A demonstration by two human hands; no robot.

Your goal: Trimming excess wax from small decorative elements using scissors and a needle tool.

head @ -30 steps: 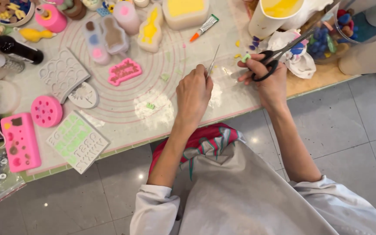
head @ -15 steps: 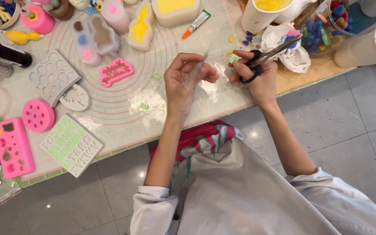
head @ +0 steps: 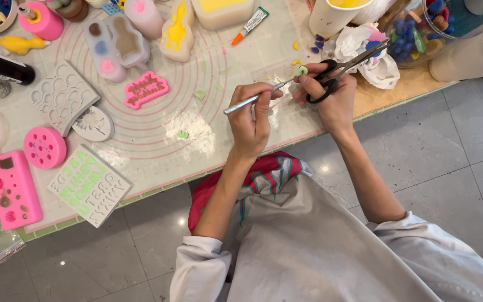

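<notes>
Metal tool [head: 250, 102] against pale green piece [head: 301, 71]

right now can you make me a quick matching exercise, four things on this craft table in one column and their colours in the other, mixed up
Things:
1. scissors in the right hand
2. thin tool in the left hand
3. round mould with holes
4. letter mould

Colours:
A. pale green and white
B. black handles
C. silver
D. pink

Pairs: 1-B, 2-C, 3-D, 4-A
</notes>
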